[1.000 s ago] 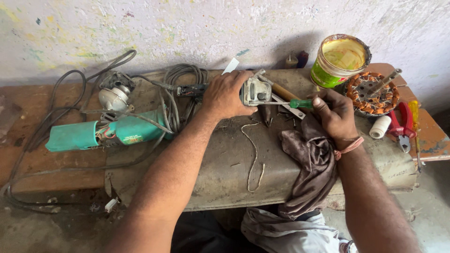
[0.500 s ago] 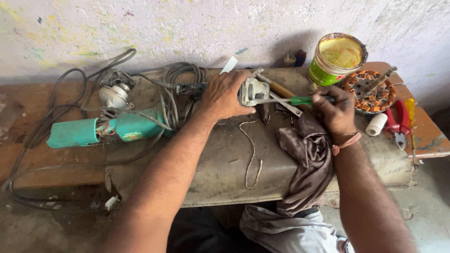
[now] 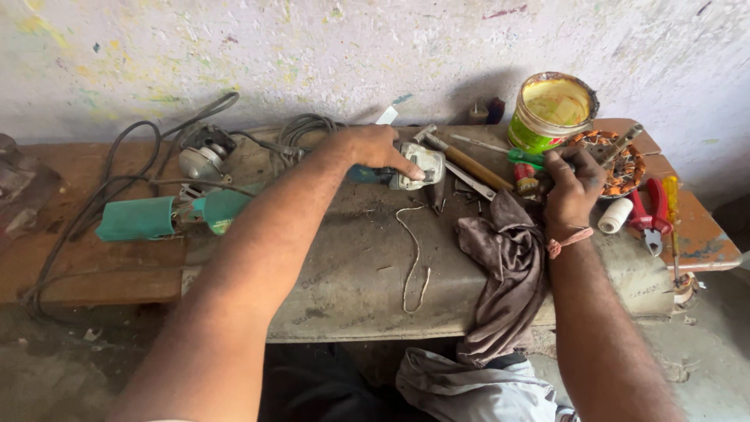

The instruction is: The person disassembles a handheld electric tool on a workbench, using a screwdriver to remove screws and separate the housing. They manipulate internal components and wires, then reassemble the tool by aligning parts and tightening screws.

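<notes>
My left hand rests on a grey and teal power tool at the back of the worn bench, fingers wrapped over its body. Over at the right, my right hand is closed around a green-handled screwdriver, right next to a small red item. A wooden-handled hammer lies between the two hands. A brown rag hangs over the bench's front edge below my right wrist.
A yellow-green tin stands at the back right beside a copper-wound stator. Red pliers, a white thread spool and a yellow screwdriver lie at the right. A teal grinder, cables and a string lie left and centre.
My right hand has shifted a little to the right and back with the green-handled screwdriver. My left hand stays on the power tool.
</notes>
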